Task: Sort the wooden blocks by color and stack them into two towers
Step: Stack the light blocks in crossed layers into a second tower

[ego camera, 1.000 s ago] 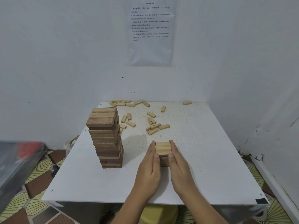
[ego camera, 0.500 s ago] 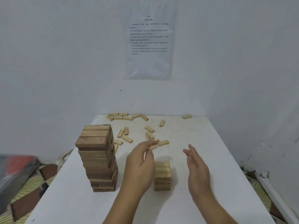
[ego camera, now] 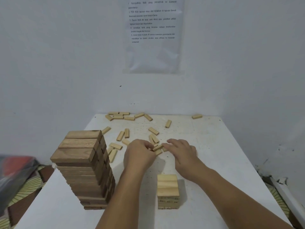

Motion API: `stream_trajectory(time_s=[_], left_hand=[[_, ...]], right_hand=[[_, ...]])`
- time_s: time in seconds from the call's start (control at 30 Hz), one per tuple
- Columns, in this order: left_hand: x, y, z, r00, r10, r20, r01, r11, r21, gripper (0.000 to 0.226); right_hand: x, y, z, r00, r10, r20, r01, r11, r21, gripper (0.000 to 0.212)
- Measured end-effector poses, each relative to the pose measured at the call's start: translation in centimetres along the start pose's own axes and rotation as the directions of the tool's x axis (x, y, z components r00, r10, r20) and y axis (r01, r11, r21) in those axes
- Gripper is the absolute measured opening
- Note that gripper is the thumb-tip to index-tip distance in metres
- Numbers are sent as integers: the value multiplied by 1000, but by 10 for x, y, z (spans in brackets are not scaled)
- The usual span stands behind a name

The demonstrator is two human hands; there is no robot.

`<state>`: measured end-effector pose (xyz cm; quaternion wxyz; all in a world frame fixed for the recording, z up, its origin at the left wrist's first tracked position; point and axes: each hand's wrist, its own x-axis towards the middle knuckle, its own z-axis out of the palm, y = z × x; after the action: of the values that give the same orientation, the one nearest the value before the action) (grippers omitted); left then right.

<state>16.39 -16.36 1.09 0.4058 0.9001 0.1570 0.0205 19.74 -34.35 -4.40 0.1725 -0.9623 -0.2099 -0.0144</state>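
1. Lower centre of the frame: a short stack of pale wooden blocks, a few layers high with three blocks side by side on top. It stands on the white square surface, and neither of my hands touches it.
2. Lower left: a tall tower of dark brown wooden blocks, many layers high and three across the top. It stands near the surface's left edge, apart from the pale stack.
3. Centre: my left hand reaches in from the bottom edge, passing between the two stacks. Its fingers are curled together and clamped on the left end of a small cluster of pale wooden blocks.
4. Centre, just right of that cluster: my right hand, back upward. Its fingers are fairly straight, with the tips touching the cluster's right end and gripping nothing.
5. Beyond and left of my hands: loose pale wooden blocks lie flat at mixed angles.
6. Far edge of the surface:
   - a row of pale wooden blocks lies close to the wall
   - a single pale wooden block lies alone toward the far right corner
7. Wall, top centre: a printed paper sheet, its text too small to read.
8. Left edge: a blurred red-and-dark object above a patterned floor.
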Motion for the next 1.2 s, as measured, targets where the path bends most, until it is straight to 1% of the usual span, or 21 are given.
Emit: stream_trajectory(time_s=[0.07,0.13,0.27,0.37,0.5,0.6,0.67,0.77,0.87,0.93,1.0,1.07,1.13,1.2], left_hand=[[2,-6,3,999,1,-35,1,999,44,25],[4,-12,7,998,17,-65,-13,998,60,25],[5,-17,11,992,84,-98,-72,990,124,19],[6,-21,14,988,122,-93,-103,977,186,18],[10,-27,20,997,78,-24,-73,984,164,34],[6,-37,25,997,78,-28,-72,981,179,33],[-1,-43,24,996,83,-27,-75,973,219,31],[-24,-45,20,997,80,2,-76,940,333,31],[-49,-47,18,988,151,17,-147,918,367,38],[-66,-50,16,981,188,36,-187,902,389,41],[-88,-52,12,980,191,50,-196,899,392,36],[-114,-57,8,980,193,55,-200,905,376,32],[-140,-68,5,975,213,60,-220,905,364,36],[-166,-79,1,969,239,69,-248,907,341,43]], right_hand=[[9,-2,2,999,-39,-3,38,998,-46,70],[18,-2,6,997,-73,-30,71,995,-67,58],[28,4,10,989,-70,-132,72,997,10,35],[25,11,9,984,-20,-175,32,997,65,30],[13,19,8,977,22,-210,-2,996,93,25],[-3,27,8,957,69,-283,-27,989,148,22],[-15,30,6,936,124,-329,-61,979,195,20],[-35,33,5,914,194,-356,-127,971,204,19],[-61,31,4,881,288,-375,-224,953,206,16],[-83,26,4,845,354,-401,-298,934,197,14],[-105,18,2,804,416,-424,-367,909,196,15],[-126,10,1,782,451,-430,-416,892,178,18],[-148,1,1,778,469,-419,-444,881,163,21],[-170,-11,2,766,498,-405,-466,866,184,22]])
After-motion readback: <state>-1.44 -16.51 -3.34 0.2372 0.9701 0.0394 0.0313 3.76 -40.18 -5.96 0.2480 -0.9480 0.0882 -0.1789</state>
